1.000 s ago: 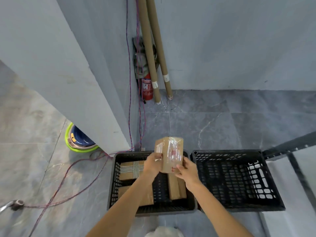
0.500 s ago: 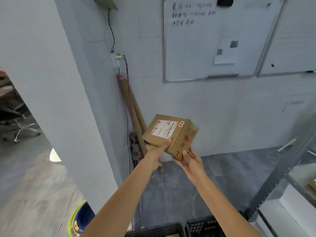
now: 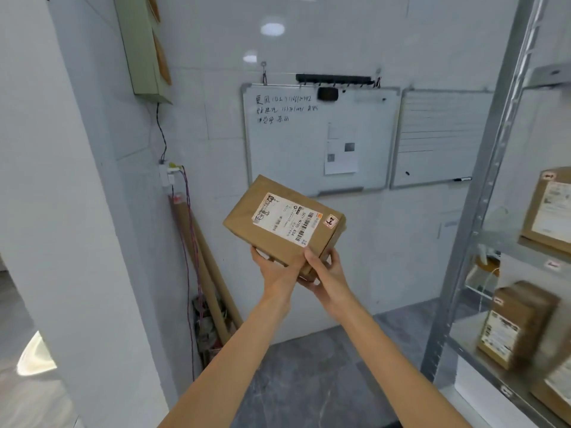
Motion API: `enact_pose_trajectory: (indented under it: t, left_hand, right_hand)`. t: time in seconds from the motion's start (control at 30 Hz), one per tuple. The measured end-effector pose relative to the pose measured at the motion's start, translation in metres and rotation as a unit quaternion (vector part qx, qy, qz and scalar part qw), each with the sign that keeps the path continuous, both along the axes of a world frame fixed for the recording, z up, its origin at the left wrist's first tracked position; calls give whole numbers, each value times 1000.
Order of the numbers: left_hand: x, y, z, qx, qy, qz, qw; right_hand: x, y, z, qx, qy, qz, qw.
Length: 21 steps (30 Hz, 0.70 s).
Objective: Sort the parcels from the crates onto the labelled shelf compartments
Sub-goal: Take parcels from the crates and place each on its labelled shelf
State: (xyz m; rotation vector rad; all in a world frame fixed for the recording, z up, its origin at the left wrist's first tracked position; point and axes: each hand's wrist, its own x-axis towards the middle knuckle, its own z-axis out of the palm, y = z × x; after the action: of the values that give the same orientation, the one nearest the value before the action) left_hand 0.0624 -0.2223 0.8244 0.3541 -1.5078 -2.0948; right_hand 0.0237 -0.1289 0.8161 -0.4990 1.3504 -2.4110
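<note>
Parcel in hand, label up, not yet shelved

The brown parcel [image 3: 284, 223] was held tilted in the air before the wall, its shipping label [image 3: 282, 217] facing the camera. The left hand [image 3: 276, 274] gripped its near lower edge, and the right hand [image 3: 324, 273] gripped the near right corner with the thumb on the top face. Both hands were curled round the box. The shelf [image 3: 482, 193] stood to the right, well apart from the parcel. Two shelved parcels [image 3: 519, 322] already sat in its compartments, so part of the sorting looked done. The small tags on the shelf edges were too blurred to read. This parcel seemed to be at the label-reading stage, with its compartment still to be chosen. The crates were out of view, so how many parcels remained could not be told.
</note>
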Motion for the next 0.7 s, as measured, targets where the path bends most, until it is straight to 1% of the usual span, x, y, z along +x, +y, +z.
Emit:
enact_pose_trajectory:
  t: [0.07, 0.17, 0.3, 0.37, 0.43, 0.47, 0.53, 0.6, 0.7]
  left_hand:
    - [2, 5, -2, -21, 6, -30, 999]
    - [9, -7, 0, -16, 1, -84, 996]
    - [16, -41, 16, -7, 22, -78, 997]
    - [19, -52, 26, -63, 12, -130, 989]
    - [23, -52, 33, -127, -15, -193, 973]
    - [23, -49, 34, -138, -26, -208, 968]
    - [21, -41, 30, -133, -32, -225, 965]
    - [21, -30, 24, -131, -36, -250, 959]
    - [22, -15, 18, -125, -15, -253, 959]
  right_hand:
    - [-1, 14, 2, 13, 20, -12, 1000]
    - [-8, 44, 10, 32, 40, -20, 999]
    - [-19, 87, 28, 64, 67, -20, 995]
    - [-24, 106, 36, 70, 84, -2, 994]
    - [-28, 124, 45, 73, 101, 25, 992]
    - [-31, 131, 50, 84, 115, 39, 989]
    - [-33, 143, 60, 112, 144, 58, 982]
    - [-34, 151, 64, 122, 154, 41, 980]
    - [-34, 160, 65, 80, 131, -20, 988]
